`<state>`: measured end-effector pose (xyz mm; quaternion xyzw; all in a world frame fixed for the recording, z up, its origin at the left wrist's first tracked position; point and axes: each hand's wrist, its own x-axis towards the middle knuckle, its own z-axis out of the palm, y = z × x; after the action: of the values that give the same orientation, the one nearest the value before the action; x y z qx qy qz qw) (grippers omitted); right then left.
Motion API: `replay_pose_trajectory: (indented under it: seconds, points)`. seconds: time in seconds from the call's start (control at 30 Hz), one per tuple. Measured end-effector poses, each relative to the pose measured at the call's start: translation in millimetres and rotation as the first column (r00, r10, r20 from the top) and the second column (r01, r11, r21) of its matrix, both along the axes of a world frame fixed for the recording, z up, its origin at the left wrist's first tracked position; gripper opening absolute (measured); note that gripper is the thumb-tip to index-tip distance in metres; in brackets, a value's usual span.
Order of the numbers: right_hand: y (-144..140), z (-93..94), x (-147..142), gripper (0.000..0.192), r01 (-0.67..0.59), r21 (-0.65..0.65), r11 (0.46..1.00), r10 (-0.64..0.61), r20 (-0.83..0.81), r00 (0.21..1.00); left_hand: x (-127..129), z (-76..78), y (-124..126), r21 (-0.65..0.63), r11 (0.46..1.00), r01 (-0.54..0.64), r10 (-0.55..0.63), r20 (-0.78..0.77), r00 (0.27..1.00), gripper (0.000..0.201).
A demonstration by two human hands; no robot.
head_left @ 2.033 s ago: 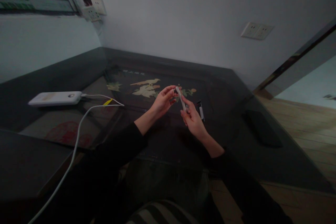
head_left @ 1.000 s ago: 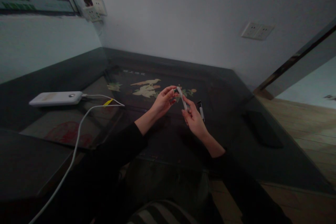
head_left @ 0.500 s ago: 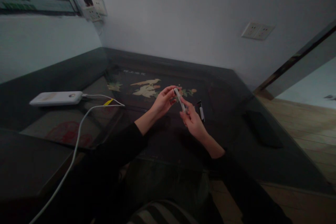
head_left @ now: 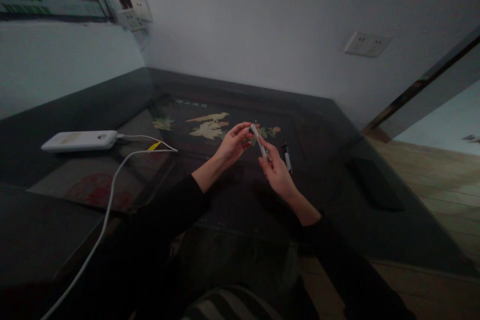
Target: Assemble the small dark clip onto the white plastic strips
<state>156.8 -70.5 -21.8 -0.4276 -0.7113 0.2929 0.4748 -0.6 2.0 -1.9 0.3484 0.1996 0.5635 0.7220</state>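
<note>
The white pen-shaped stick (head_left: 258, 141) is off the table and held in the air between my 2 hands, above the dark tabletop (head_left: 232, 195). It stands tilted, upper end leaning away from me and to the left.

Progress, as I judge it: the stick is picked up and both hands work on it. My left hand (head_left: 233, 146) meets the upper end of the stick, where a small dark piece (head_left: 250, 130) sits at my fingertips. I cannot tell whether that piece is joined to the stick or separate from it; the picture is too dim and the part too small. So the fitting or removal at that end looks unfinished.

Hand states:
1. My right hand (head_left: 276, 172) is closed around the lower part of the stick, thumb and fingers clamped on its shaft.
2. My left hand is pinched together on the dark piece at the top end, touching the stick there.

Position relative to the hands: the stick rises out of the right hand's grip up and to the left, and its tip ends at the left fingertips. The 2 hands are near each other, bridged by the stick.

Surroundings: a second pen-like item (head_left: 287, 157), dark at its far end, lies on the tabletop just right of my right hand. A white power bank (head_left: 79, 140) with a white cable (head_left: 112, 185) lies well apart on the left. A dark flat object (head_left: 375, 182) lies well apart on the right.
</note>
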Motion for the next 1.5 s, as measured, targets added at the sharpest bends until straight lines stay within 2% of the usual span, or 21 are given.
replay_pose_trajectory:
  seconds: [0.23, 0.57, 0.77, 1.0, 1.27, 1.5]
  points:
    - [2.1, -0.1, 2.9, 0.052, 0.054, 0.048, 0.997, -0.056, 0.038, 0.998, 1.0, 1.7, -1.1, -0.016, 1.000, -0.017, 0.017, -0.011, 1.000, 0.027]
    - [-2.9, -3.6, -1.3, 0.053, -0.026, 0.030, 0.999, 0.025, 0.035, 0.999, 0.4, 1.3, -2.3, 0.023, 1.000, 0.015, -0.015, -0.009, 1.000, 0.037]
    - [-3.6, -1.1, -1.8, 0.052, -0.034, 0.024, 0.999, 0.033, 0.043, 0.999, 1.1, 0.9, -1.6, 0.031, 0.999, 0.014, -0.014, 0.001, 1.000, 0.042]
    - [-1.3, 5.1, 0.7, 0.053, 0.036, 0.058, 0.998, -0.042, 0.088, 0.995, 1.5, 0.5, -1.2, -0.014, 1.000, -0.004, 0.004, -0.011, 1.000, 0.031]
    - [2.1, -0.1, 3.2, 0.054, 0.085, 0.041, 0.996, -0.088, 0.086, 0.992, 1.2, -0.6, -1.0, -0.024, 1.000, -0.004, 0.004, -0.005, 1.000, 0.025]
    - [-2.0, 1.3, -1.5, 0.053, 0.012, 0.018, 1.000, -0.013, 0.044, 0.999, 0.6, 1.3, -1.6, -0.012, 1.000, -0.009, 0.008, -0.010, 1.000, 0.032]
